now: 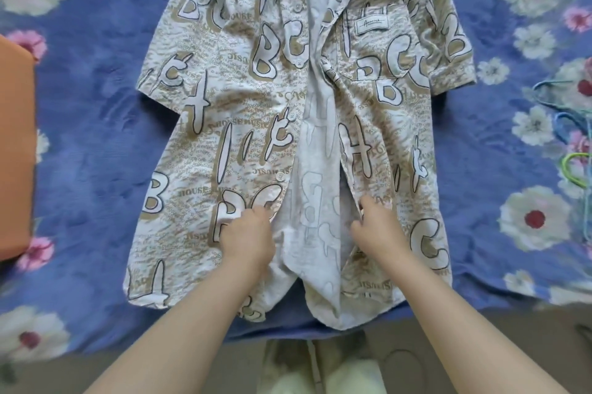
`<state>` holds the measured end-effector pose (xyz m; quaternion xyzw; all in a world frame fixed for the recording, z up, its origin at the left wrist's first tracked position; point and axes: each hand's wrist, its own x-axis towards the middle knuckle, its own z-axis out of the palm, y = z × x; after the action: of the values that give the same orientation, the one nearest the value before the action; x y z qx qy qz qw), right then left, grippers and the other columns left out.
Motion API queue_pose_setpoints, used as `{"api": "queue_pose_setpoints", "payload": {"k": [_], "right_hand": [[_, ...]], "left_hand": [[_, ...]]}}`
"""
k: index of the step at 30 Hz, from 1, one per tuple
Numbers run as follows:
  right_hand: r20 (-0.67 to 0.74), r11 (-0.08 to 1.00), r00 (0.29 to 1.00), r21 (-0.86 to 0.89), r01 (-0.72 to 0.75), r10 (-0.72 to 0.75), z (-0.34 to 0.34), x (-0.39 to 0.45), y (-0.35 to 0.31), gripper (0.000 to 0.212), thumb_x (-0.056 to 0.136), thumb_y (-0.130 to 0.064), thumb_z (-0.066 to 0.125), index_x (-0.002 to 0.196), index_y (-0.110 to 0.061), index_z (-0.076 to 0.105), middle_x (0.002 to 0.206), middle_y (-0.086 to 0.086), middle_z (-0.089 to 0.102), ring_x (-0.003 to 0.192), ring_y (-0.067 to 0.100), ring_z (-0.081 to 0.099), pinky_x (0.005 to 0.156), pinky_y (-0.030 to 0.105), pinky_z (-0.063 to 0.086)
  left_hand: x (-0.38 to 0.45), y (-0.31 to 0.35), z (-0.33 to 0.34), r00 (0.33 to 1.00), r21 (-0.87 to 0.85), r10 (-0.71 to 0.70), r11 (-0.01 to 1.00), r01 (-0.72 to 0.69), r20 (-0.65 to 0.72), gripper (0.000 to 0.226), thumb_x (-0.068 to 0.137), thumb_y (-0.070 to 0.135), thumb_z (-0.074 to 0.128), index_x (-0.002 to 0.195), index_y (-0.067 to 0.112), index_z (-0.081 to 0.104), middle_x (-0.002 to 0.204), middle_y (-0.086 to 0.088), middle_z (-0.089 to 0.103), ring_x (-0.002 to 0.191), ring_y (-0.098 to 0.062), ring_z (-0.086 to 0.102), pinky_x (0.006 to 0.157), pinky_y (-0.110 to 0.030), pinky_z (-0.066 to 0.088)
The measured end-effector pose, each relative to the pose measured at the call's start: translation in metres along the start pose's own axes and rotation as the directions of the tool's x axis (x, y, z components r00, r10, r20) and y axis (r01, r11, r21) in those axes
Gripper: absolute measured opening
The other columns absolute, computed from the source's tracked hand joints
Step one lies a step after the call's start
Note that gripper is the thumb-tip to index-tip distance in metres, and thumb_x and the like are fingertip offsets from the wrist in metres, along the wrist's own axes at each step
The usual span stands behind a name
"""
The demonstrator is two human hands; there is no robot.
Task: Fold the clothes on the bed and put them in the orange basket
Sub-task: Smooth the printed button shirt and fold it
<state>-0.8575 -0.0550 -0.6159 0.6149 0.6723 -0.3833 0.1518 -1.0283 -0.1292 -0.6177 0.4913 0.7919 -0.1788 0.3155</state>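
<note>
A short-sleeved beige and white shirt (224,111) printed with big letters lies front up and unbuttoned on the blue flowered bed. Its two front panels are parted, showing the pale inside of the back. My left hand (248,235) pinches the edge of the left front panel near the hem. My right hand (376,227) pinches the edge of the right front panel at about the same height. The hem hangs slightly over the near edge of the bed. The orange basket (16,150) shows as an orange edge at the far left.
The blue bedspread (96,79) with white and pink flowers surrounds the shirt. Several coloured clothes hangers (573,143) lie at the right edge. Below the bed edge is a brown floor with my legs in pale trousers (320,371).
</note>
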Motion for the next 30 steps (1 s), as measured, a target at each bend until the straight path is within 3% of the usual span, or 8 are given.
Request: {"api": "queue_pose_setpoints", "payload": {"k": [7, 10, 13, 16, 18, 21, 26, 30], "right_hand": [[0.118, 0.940, 0.946, 0.201, 0.275, -0.302, -0.031, -0.038, -0.019, 0.007, 0.084, -0.003, 0.044, 0.081, -0.003, 0.049, 0.063, 0.004, 0.041, 0.056, 0.014, 0.032, 0.055, 0.029, 0.024], [0.280, 0.862, 0.901, 0.477, 0.170, -0.332, -0.036, -0.047, -0.034, 0.038, 0.086, 0.002, 0.044, 0.115, -0.021, 0.056, 0.078, -0.003, 0.055, 0.065, 0.013, 0.049, 0.057, 0.019, 0.035], [0.456, 0.930, 0.835, 0.329, 0.164, -0.308, -0.025, -0.039, -0.036, 0.047, 0.090, -0.002, 0.044, 0.121, -0.037, 0.041, 0.096, -0.006, 0.055, 0.077, 0.011, 0.054, 0.062, 0.013, 0.038], [0.389, 0.961, 0.881, 0.053, 0.272, -0.271, -0.010, -0.032, -0.025, 0.026, 0.090, 0.000, 0.038, 0.079, -0.023, 0.046, 0.080, -0.005, 0.048, 0.073, 0.014, 0.045, 0.061, 0.021, 0.033], [0.167, 0.963, 0.951, 0.114, 0.244, -0.261, -0.005, -0.029, -0.005, 0.029, 0.089, 0.003, 0.038, 0.092, -0.016, 0.061, 0.090, -0.006, 0.055, 0.087, 0.015, 0.052, 0.073, 0.020, 0.040], [-0.407, 0.971, 0.894, 0.063, 0.229, -0.185, -0.010, -0.019, 0.022, 0.031, 0.084, -0.001, 0.043, 0.107, 0.003, 0.063, 0.103, 0.015, 0.060, 0.097, 0.035, 0.057, 0.084, 0.037, 0.043], [-0.256, 0.879, 0.860, 0.316, -0.358, 0.442, -0.031, 0.011, 0.049, 0.075, 0.085, -0.030, 0.065, 0.143, -0.005, 0.025, 0.145, 0.017, 0.032, 0.132, 0.034, 0.030, 0.101, 0.045, 0.031], [-0.140, 0.802, 0.876, 0.487, -0.345, 0.462, -0.033, 0.021, 0.051, 0.032, 0.088, -0.025, 0.061, 0.108, -0.003, 0.052, 0.107, 0.014, 0.057, 0.101, 0.031, 0.052, 0.075, 0.035, 0.043]], "left_hand": [[-0.029, -0.003, -0.055, 0.938, -0.494, 0.341, 0.806, -0.326, -0.063, 0.036, 0.087, 0.004, 0.045, 0.120, 0.017, 0.050, 0.071, 0.007, 0.045, 0.064, -0.011, 0.041, 0.055, -0.025, 0.033], [-0.025, -0.006, -0.055, 0.907, -0.640, 0.407, 0.726, -0.251, 0.106, 0.039, 0.085, 0.005, 0.047, 0.119, 0.021, 0.057, 0.090, -0.006, 0.061, 0.069, -0.011, 0.049, 0.060, -0.015, 0.039], [-0.011, -0.020, -0.039, 0.806, -0.504, 0.466, 0.827, -0.250, 0.364, 0.030, 0.082, 0.039, 0.050, 0.097, 0.016, 0.062, 0.094, -0.006, 0.061, 0.086, -0.020, 0.055, 0.075, -0.030, 0.042], [-0.006, -0.035, -0.023, 0.902, -0.504, 0.322, 0.852, -0.143, 0.289, 0.028, 0.096, 0.030, 0.044, 0.102, 0.009, 0.062, 0.105, -0.006, 0.062, 0.104, -0.024, 0.055, 0.081, -0.028, 0.037], [-0.005, -0.047, -0.020, 0.982, -0.416, 0.186, 0.891, -0.179, -0.024, 0.021, 0.094, 0.014, 0.047, 0.107, 0.008, 0.063, 0.102, -0.003, 0.061, 0.096, -0.017, 0.053, 0.076, -0.025, 0.035], [0.005, -0.066, -0.021, 0.875, -0.330, -0.032, 0.932, -0.148, -0.483, 0.032, 0.084, 0.001, 0.056, 0.115, -0.002, 0.057, 0.114, -0.019, 0.055, 0.109, -0.034, 0.048, 0.091, -0.038, 0.035], [0.034, -0.080, -0.048, 0.917, -0.626, -0.391, 0.734, 0.262, -0.074, 0.073, 0.090, 0.030, 0.055, 0.146, 0.006, 0.015, 0.147, -0.017, 0.029, 0.134, -0.033, 0.028, 0.105, -0.045, 0.025], [0.039, -0.076, -0.043, 0.962, -0.576, -0.269, 0.794, 0.194, -0.046, 0.046, 0.096, 0.025, 0.046, 0.134, 0.005, 0.031, 0.126, -0.022, 0.051, 0.109, -0.037, 0.049, 0.084, -0.041, 0.040]]}}
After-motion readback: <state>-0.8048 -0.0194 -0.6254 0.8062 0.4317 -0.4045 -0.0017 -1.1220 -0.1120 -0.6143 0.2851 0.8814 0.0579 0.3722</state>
